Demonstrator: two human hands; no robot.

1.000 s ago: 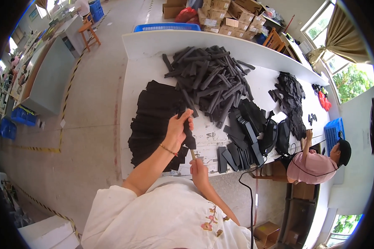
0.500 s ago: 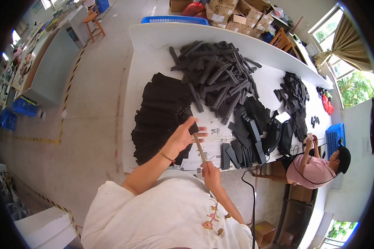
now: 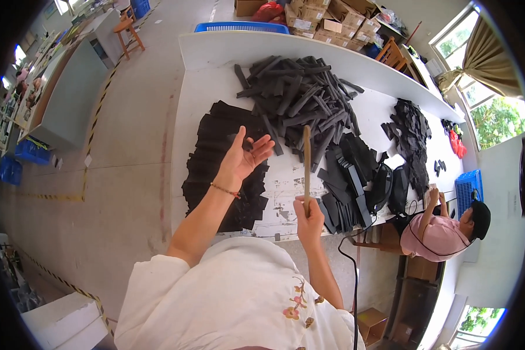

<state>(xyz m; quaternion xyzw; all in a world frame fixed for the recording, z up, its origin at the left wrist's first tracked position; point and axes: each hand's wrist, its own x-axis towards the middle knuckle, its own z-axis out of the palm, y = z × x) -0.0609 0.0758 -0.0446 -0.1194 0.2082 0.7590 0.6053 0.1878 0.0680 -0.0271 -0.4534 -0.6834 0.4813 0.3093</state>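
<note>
White worktop point(image 3: 204, 76) is covered with black pieces. From the left, a flat black stack point(image 3: 216, 169) lies under the left hand point(image 3: 242, 157), its grip open, fingers spread. Next, the right hand point(image 3: 309, 219) squeezes a thin wooden stick point(image 3: 307, 163), pointing up. Black strips point(image 3: 297, 99) are heaped behind.

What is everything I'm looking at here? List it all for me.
table: one, white, long, centre
strips: a heap, dark grey, far part of table
flat pieces: a stack, black, left edge of table
straps: a pile, black, right of the stick
scraps: a pile, black, further right
crate: one, blue, right end of table
co-worker: one, pink top, seated at right
boxes: several, brown, beyond table
stool: one, wooden, upper left
cable: one, black, hanging off table
left hand: open, palm up, over the flat pieces
right hand: grip on a stick, tan, upright
</note>
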